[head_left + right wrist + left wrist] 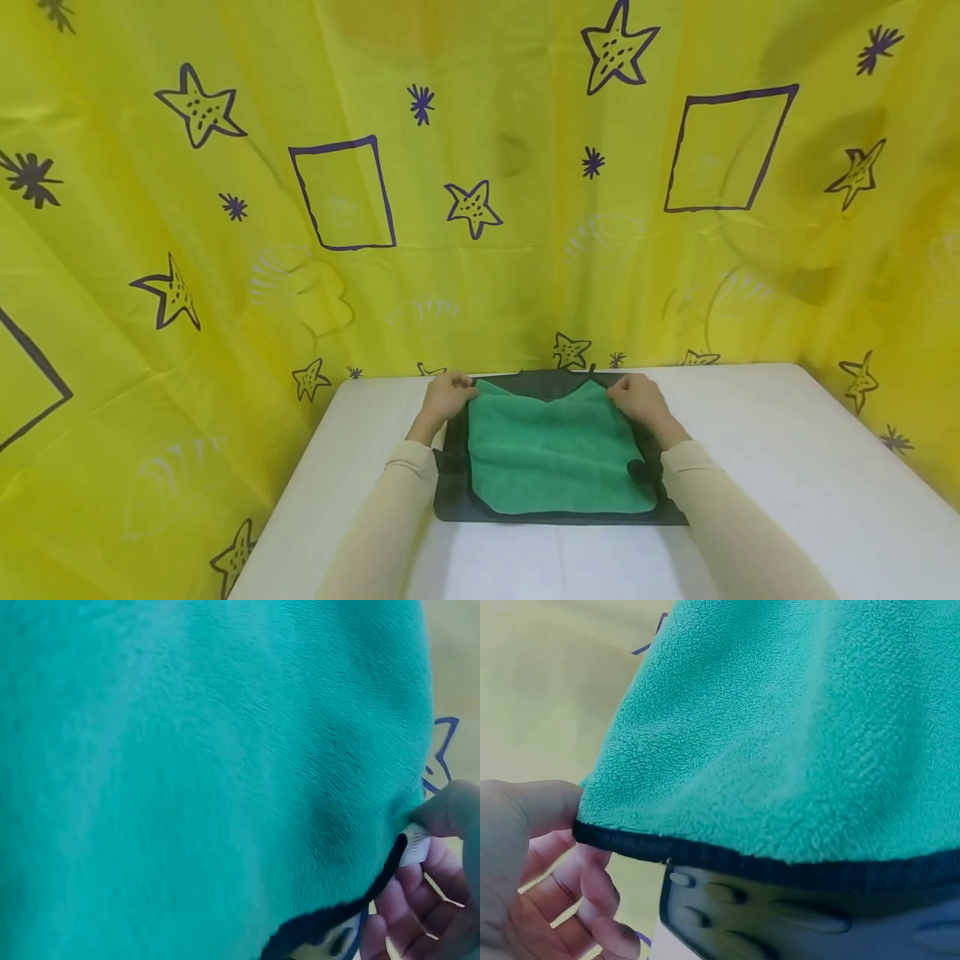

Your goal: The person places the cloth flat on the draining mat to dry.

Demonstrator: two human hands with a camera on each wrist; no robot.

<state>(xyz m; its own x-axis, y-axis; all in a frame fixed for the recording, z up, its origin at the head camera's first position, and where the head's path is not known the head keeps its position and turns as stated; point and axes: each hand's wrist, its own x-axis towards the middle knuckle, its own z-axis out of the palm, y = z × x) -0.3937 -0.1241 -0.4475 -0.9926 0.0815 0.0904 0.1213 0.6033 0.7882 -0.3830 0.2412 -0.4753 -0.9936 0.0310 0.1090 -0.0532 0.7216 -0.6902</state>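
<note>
A green plush cloth with dark edging hangs spread between both hands, over a black mat. My left hand pinches its upper left corner between thumb and fingers. At the opposite upper corner, my right hand pinches the cloth beside a small white label. The top edge sags between the two grips. Through the left wrist view, raised oval bumps show on the dark mat below the edging. Most of the mat's middle is hidden behind the cloth.
The mat lies on a white table. Behind and at both sides hangs a yellow curtain printed with dark stars and squares, meeting the table's far edge. Dark wrist straps sit at both cuffs.
</note>
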